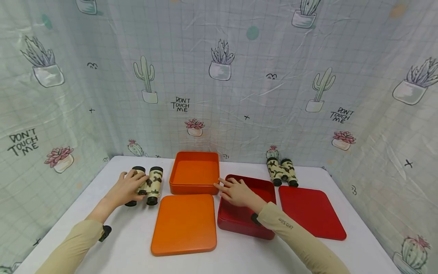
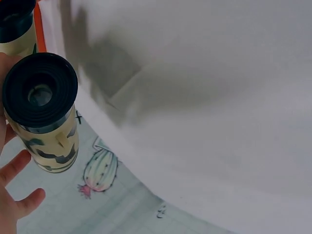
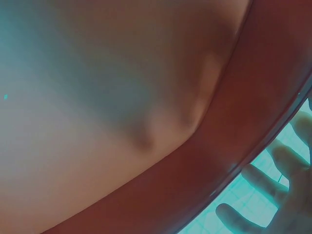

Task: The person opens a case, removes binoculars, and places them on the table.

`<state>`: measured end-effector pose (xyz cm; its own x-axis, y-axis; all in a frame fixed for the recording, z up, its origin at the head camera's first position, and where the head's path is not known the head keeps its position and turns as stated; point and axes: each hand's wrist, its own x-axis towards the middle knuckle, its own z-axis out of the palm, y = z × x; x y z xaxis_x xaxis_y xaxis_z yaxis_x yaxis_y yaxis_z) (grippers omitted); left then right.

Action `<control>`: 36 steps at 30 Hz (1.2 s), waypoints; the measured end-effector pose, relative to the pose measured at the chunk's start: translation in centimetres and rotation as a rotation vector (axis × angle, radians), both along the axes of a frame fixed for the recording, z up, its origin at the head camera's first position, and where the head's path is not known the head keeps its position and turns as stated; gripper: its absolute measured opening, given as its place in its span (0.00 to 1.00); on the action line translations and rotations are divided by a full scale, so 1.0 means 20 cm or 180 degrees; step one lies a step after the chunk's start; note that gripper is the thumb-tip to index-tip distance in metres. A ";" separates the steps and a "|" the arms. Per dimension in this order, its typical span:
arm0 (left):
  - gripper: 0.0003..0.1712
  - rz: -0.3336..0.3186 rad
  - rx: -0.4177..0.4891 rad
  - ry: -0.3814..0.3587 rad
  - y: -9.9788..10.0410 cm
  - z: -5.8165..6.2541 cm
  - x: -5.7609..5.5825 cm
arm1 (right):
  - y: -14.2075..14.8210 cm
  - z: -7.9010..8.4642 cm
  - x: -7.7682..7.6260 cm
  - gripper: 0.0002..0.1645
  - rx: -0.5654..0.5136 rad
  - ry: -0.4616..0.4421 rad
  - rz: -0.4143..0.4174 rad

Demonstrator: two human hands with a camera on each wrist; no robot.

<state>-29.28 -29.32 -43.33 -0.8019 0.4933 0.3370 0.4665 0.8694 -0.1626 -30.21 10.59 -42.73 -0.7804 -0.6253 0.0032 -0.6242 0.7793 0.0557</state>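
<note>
On the left of the table, my left hand (image 1: 128,186) grips a pair of camouflage binoculars (image 1: 155,180), fingers laid across the nearer-left barrel. The left wrist view shows one barrel's dark eyepiece end (image 2: 41,92) up close, with loosely spread fingers beside it. My right hand (image 1: 239,193) reaches over the open dark red box (image 1: 227,224), fingers spread. Its fingertips are at the right wall of the open orange box (image 1: 195,189); whether they touch it, I cannot tell. In the right wrist view the red box's wall (image 3: 195,170) fills much of the picture.
A flat orange lid (image 1: 184,224) lies in front of the orange box. To the right of the red box is a flat red lid (image 1: 311,211). Another pair of camouflage binoculars (image 1: 275,171) lies behind that lid. A cactus-print curtain (image 1: 246,95) surrounds the white table (image 1: 126,243).
</note>
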 end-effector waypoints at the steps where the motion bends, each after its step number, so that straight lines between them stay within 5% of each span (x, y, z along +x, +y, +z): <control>1: 0.39 0.0006 -0.0009 -0.0016 0.00 -0.01 0.00 | 0.00 0.00 0.00 0.27 0.0009 0.0003 -0.0006; 12: 0.37 0.0001 -0.0057 -0.0041 -0.03 -0.07 -0.04 | -0.01 0.00 0.00 0.27 0.0027 -0.0073 -0.0071; 25: 0.36 0.0019 0.0180 -0.0349 -0.03 -0.10 -0.06 | 0.00 -0.01 -0.01 0.27 0.0083 0.0013 -0.0028; 36: 0.37 -0.0006 0.0127 -0.0263 0.00 -0.12 -0.07 | -0.01 -0.02 -0.01 0.27 0.0127 -0.0019 -0.0091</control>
<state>-30.60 -29.36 -45.65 -0.8270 0.4823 0.2890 0.4785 0.8736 -0.0887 -30.45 10.49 -43.05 -0.7979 -0.6022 -0.0260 -0.6020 0.7941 0.0836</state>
